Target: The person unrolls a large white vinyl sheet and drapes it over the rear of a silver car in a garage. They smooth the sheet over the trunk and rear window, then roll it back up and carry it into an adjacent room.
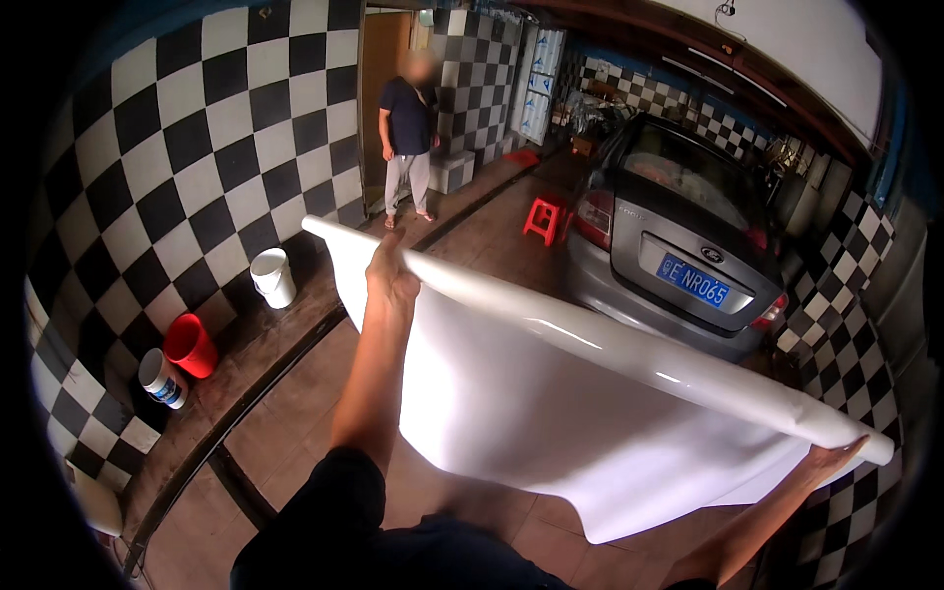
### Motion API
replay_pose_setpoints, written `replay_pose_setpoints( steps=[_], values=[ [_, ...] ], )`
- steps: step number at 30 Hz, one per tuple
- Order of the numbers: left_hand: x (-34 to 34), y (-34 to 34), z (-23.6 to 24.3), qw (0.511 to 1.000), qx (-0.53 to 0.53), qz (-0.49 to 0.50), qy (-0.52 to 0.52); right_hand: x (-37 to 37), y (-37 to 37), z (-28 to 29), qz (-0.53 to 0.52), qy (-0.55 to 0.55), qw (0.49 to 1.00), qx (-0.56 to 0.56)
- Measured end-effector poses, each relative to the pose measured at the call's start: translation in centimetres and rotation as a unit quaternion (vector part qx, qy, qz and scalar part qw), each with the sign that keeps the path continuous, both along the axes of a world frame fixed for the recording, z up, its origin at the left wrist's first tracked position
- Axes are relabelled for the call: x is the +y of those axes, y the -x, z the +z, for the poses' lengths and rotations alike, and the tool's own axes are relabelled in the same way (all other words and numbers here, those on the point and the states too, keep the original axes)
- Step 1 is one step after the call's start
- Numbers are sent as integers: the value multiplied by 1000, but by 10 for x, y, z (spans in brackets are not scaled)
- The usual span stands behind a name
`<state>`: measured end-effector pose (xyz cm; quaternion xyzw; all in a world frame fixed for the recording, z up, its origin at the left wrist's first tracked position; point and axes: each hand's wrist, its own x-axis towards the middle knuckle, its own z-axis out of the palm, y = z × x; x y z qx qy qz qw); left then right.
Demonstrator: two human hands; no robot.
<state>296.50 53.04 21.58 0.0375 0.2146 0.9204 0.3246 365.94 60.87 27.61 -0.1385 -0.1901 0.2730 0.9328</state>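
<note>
Holding roll (610, 342) up behind car (654, 226), clamped in fingers of left hand (391, 273) and right hand (831, 457) near its ends; partly unwound into hanging sheet (521, 413); with unclear amount left wound.

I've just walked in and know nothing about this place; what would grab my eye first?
Probably the big white roll slanting across the middle, gripped near its ends by the left hand and right hand, with a loose sheet hanging from it. Beyond it, right of centre, stands a grey car, and a black-and-white checkered wall fills the left side.
</note>
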Motion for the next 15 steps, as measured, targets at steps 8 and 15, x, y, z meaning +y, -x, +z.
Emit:
replay_pose_setpoints(
  steps=[8, 15],
  values=[
    [-25, -9, 13, 992, 77, -19, -95, 27, -49, -44, 159, 177, 971, -21],
    [-40, -12, 20, 997, 24, -5, -76, 25, -41, -44, 89, 68, 994, -11]
  ],
)
